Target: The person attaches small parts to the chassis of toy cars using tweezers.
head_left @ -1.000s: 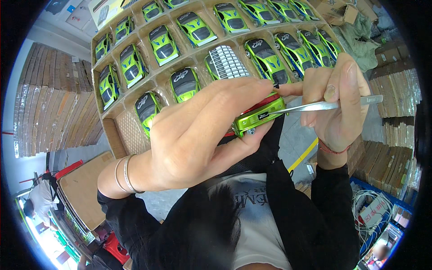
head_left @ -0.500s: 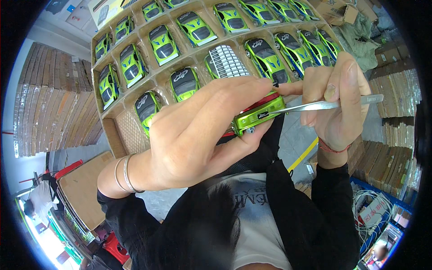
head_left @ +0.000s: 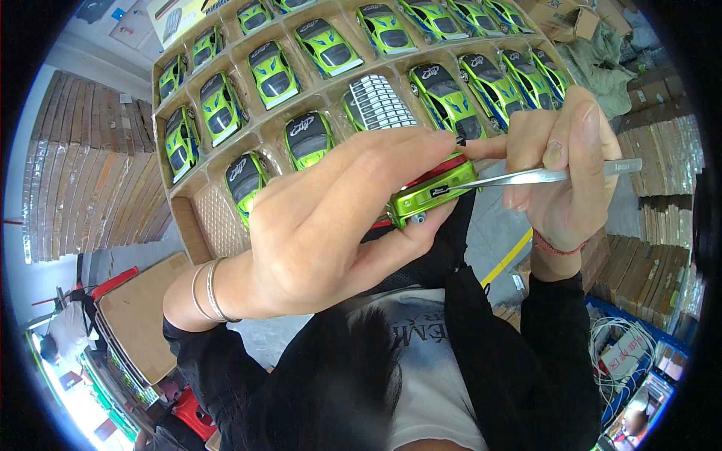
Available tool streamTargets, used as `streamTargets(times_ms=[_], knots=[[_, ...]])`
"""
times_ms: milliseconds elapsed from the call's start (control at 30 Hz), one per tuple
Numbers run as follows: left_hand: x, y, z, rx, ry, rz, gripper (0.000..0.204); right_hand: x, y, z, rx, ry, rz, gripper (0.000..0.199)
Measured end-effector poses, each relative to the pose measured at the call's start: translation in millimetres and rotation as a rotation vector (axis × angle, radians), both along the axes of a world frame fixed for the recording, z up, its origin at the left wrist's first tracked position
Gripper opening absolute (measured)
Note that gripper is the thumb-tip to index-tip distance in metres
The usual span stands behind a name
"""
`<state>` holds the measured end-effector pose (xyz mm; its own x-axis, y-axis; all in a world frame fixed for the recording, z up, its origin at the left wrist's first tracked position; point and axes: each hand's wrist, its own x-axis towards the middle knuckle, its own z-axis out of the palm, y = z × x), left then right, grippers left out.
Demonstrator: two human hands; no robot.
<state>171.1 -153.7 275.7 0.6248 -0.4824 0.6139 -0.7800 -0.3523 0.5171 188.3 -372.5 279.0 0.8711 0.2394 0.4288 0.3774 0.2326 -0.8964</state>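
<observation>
My left hand [head_left: 331,218] is wrapped around a small green toy car [head_left: 432,194], holding it up close to the camera with its rear end showing. My right hand [head_left: 560,161] pinches a pair of metal tweezers [head_left: 541,177] whose tips rest against the car's rear. Two thin bangles sit on my left wrist. Behind the hands lies a cardboard tray [head_left: 218,218] divided into cells, most holding a green toy car with black and blue markings. One cell at the tray's near left corner is bare.
A sheet of small stickers [head_left: 380,101] lies in one tray cell. Stacks of flat brown cardboard [head_left: 90,173] stand at the left and at the right [head_left: 654,150]. A blue crate with white cables [head_left: 624,346] sits at lower right.
The left hand has shifted the car slightly; the tweezers stay against its rear. Little else has moved.
</observation>
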Motion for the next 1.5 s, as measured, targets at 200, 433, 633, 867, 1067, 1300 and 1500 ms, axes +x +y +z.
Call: streamTargets(times_ms=[200, 433, 633, 867, 1067, 1300, 1500], knots=[[0.9, -0.2, 0.1, -0.004, -0.001, -0.006, 0.050, 0.4, -0.9, 0.0, -0.017, -0.006, -0.002, 0.038], [1.2, 0.4, 0.3, -0.001, -0.005, -0.009, 0.051, -0.2, 1.6, 1.0, -0.014, 0.013, -0.029, 0.038], [0.1, 0.1, 0.6, -0.008, 0.008, -0.001, 0.051, 0.4, 2.3, -1.9, 0.005, -0.011, -0.024, 0.038], [0.4, 0.9, 1.4, 0.003, 0.011, -0.001, 0.050, 2.7, 2.2, -3.1, 0.039, 0.019, -0.018, 0.037], [0.7, 1.0, 1.5, -0.004, 0.016, -0.007, 0.051, 1.7, 3.0, -1.4, 0.010, 0.015, -0.037, 0.038], [0.8, 0.8, -0.2, 0.004, 0.018, -0.010, 0.051, 2.5, 1.5, -2.6, -0.018, -0.009, -0.028, 0.037], [0.2, -0.3, -4.9, -0.012, -0.043, -0.015, 0.052, 2.1, 1.6, -1.7, -0.028, -0.005, -0.037, 0.037]])
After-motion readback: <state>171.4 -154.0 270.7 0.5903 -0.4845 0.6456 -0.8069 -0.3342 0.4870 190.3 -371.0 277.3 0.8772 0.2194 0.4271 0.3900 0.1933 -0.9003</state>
